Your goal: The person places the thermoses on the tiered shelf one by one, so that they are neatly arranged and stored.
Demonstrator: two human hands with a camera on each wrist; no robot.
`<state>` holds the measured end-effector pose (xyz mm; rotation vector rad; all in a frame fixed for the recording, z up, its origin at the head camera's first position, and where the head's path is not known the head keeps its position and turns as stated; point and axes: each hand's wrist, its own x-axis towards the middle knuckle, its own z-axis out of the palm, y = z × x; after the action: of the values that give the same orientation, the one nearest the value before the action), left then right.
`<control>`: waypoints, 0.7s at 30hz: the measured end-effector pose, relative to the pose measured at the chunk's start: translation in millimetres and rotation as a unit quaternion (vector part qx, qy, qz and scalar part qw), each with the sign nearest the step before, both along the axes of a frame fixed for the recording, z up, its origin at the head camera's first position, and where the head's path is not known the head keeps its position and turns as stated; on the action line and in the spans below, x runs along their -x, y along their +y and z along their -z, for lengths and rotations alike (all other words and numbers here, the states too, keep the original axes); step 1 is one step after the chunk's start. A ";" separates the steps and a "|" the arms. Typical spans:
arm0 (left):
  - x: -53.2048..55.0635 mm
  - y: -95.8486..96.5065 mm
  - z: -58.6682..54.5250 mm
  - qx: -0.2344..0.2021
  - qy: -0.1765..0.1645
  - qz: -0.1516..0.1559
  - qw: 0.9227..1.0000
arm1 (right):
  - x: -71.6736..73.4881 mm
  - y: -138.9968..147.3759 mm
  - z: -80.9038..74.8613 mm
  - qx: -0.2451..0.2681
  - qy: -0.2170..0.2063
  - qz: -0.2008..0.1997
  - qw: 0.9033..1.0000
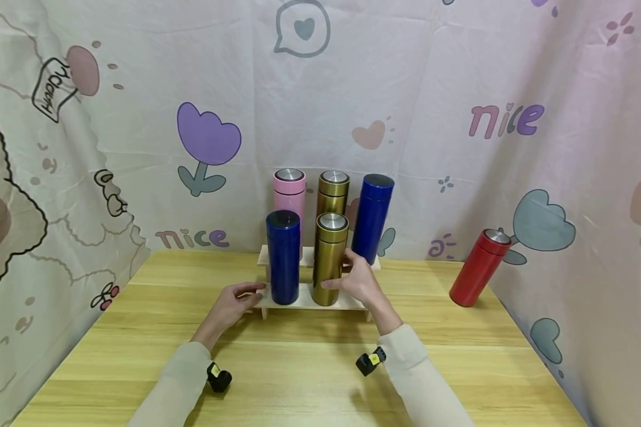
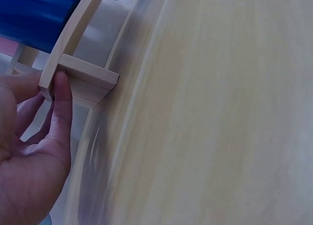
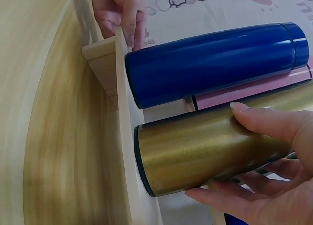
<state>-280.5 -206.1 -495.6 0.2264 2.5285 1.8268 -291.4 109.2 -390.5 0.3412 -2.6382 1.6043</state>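
Observation:
A two-step wooden rack [image 1: 305, 303] stands on the table, bearing several thermos bottles. My left hand [image 1: 231, 305] pinches the left end of its lower step between thumb and fingers, as the left wrist view shows. On that step, a blue thermos bottle [image 1: 284, 261] stands upright beside a gold thermos bottle [image 1: 327, 267]. My right hand [image 1: 361, 281] holds the front gold bottle low on its right side, with the thumb across its front and the fingers behind. In the right wrist view its base meets the step.
Behind, on the upper step, are a pink bottle [image 1: 289, 190], another gold bottle [image 1: 333, 193] and a tilted blue bottle [image 1: 373, 216]. A red bottle [image 1: 475, 273] stands at the table's right. A patterned cloth [image 1: 320, 101] hangs behind the wooden table [image 1: 294, 367].

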 end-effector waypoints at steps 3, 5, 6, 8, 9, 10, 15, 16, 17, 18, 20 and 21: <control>0.5 0.4 0.0 -0.006 -0.006 -0.002 1.000 | -0.4 0.2 0.7 -0.003 0.001 -0.001 1.000; 1.2 0.3 0.4 -0.006 -0.005 0.000 1.000 | -0.9 0.3 1.3 -0.008 0.002 -0.001 1.000; 1.6 0.4 0.6 -0.008 -0.007 -0.003 1.000 | -1.0 0.4 1.8 -0.010 0.003 -0.001 1.000; 2.2 0.0 0.6 -0.007 -0.004 -0.002 1.000 | -1.3 0.3 2.3 -0.010 0.001 -0.001 1.000; 2.5 -0.2 0.4 -0.006 -0.002 -0.002 1.000 | -1.5 0.2 2.5 -0.009 -0.001 -0.001 1.000; 2.6 -0.3 0.3 -0.004 0.000 -0.001 1.000 | -1.4 0.2 2.9 -0.008 -0.002 -0.002 1.000; 3.2 -0.8 0.0 -0.005 -0.007 -0.005 1.000 | -2.7 0.6 4.5 -0.003 -0.008 -0.001 1.000; 3.1 -1.0 0.1 -0.003 -0.007 -0.003 1.000 | -2.9 0.6 4.9 -0.004 -0.008 -0.001 1.000; 3.1 -1.2 0.1 -0.004 -0.009 -0.005 1.000 | -3.1 0.6 5.1 -0.005 -0.007 -0.001 1.000; 2.9 -1.3 0.3 -0.005 -0.011 -0.007 1.000 | -3.1 0.7 5.5 -0.005 -0.006 -0.002 1.000; 2.5 -1.6 0.6 -0.002 -0.010 -0.004 1.000 | -3.5 0.8 6.3 -0.009 -0.003 -0.003 1.000; 2.3 -1.5 0.9 0.000 -0.007 -0.003 1.000 | -3.7 0.9 6.5 -0.010 -0.001 -0.003 1.000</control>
<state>-282.8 -207.6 -496.5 0.2052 2.5216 1.8242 -287.7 110.1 -397.0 0.3505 -2.6578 1.5826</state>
